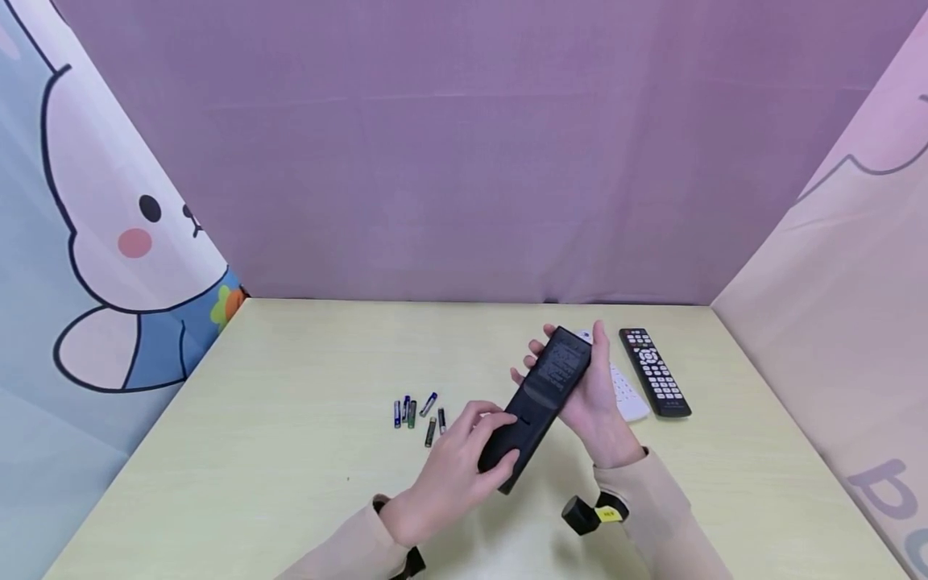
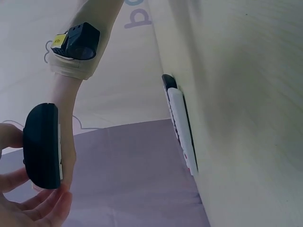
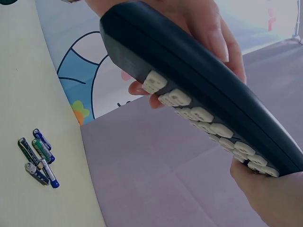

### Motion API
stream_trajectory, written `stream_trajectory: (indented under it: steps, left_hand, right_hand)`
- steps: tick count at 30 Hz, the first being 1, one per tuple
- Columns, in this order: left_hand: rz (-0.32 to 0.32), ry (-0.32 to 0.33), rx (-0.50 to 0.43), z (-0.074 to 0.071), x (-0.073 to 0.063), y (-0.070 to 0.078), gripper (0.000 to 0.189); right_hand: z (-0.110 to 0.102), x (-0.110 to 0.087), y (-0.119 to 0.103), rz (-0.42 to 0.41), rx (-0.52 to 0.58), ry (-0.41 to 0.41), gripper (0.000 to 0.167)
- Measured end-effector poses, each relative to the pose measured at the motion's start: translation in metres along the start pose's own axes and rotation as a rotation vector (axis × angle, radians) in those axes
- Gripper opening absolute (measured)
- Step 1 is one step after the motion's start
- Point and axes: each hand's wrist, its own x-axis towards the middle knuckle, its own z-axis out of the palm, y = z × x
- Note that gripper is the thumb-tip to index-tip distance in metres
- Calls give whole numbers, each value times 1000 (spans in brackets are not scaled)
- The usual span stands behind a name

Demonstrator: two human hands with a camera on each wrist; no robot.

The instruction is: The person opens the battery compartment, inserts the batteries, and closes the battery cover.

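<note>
Over the table [image 1: 217, 451], both hands are holding a black remote [image 1: 532, 403], and its back is facing up toward the head camera, while in the right wrist view its buttons are pointing downward. Its long axis is running on a slant, from the near end at the left to the far end at the right. The right hand [image 1: 590, 399] is gripping the far half, with its thumb standing at the right edge and other fingertips showing past the left edge. The left hand [image 1: 457, 467] is gripping the near half, with its fingers curling round it. A short mark [image 1: 524, 419] on the back is sitting just beside a left fingertip, so this hand is being the nearer one. Batteries [image 1: 412, 415] are lying left of it; a white remote [image 1: 627, 395] is lying beyond the right hand.
</note>
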Motion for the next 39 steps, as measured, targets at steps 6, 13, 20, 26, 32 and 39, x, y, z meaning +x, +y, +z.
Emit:
stream_trajectory:
  steps: [6, 13, 20, 26, 32, 39]
  left_hand:
    - [1, -32, 12, 1, 4, 2, 35]
    - [-140, -110, -163, 0, 6, 6, 32]
    - [-291, -172, -296, 1, 9, 7, 33]
    - [-372, -219, -350, 3, 12, 5, 33]
    - [-444, -269, -492, 4, 14, 3, 29]
    - [-494, -315, -567, 3, 16, 3, 29]
  right_hand:
    - [1, -1, 1, 2, -15, -1, 56]
    - [2, -1, 1, 9, -4, -1, 55]
    - [3, 0, 1, 20, 13, 14, 53]
    - [2, 0, 3, 20, 4, 20, 55]
    - [2, 0, 5, 24, 1, 42, 56]
    - [3, 1, 7, 29, -2, 81, 56]
